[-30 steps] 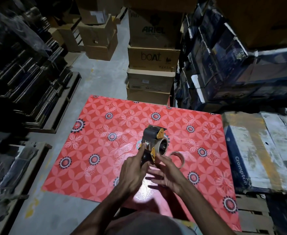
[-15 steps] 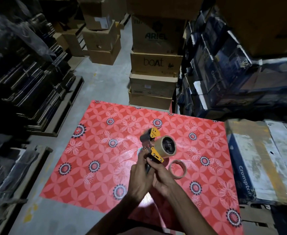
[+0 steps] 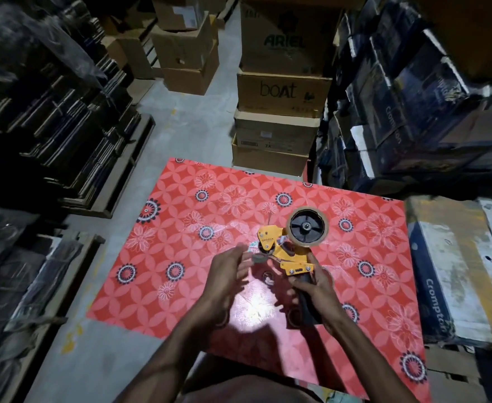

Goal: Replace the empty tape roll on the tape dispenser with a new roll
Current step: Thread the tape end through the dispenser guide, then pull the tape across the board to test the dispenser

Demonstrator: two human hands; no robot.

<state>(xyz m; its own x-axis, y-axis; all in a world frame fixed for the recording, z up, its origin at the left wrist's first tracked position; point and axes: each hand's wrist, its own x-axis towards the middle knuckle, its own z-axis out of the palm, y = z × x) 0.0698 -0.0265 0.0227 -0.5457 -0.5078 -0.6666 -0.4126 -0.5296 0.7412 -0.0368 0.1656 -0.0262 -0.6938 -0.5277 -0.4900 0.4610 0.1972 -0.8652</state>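
- Tape dispenser (image 3: pixel 282 253) is up off the table, orange frame flat toward my camera, black handle pointing down toward the person.
- A brown tape roll (image 3: pixel 307 209) sits on its black hub, at the far right end of the frame.
- Right hand (image 3: pixel 317 289) has its fingers wrapped round the handle just under the orange bracket.
- Left hand (image 3: pixel 227 274) is spread, fingers straight and holding nothing, just beside the dispenser's front end. It's blurred, so I can't tell if a fingertip touches.
- Under it all is the table (image 3: pixel 180 286), covered in red sheeting with pale flowers and dark rosettes, with a bright glare patch near the wrists.
- Grey concrete floor (image 3: pixel 180 126) runs off behind it.
- Stacked cardboard boxes (image 3: pixel 282 91) marked ARIEL and boAt stand at the table's far edge.
- Blue Crompton cartons (image 3: pixel 442 286) crowd the right, dark stacked goods (image 3: pixel 64 126) on pallets the left.
- Half a second back both hands were bunched at the handle; now the left has let go.
- The dispenser has swung right, hub now facing me.
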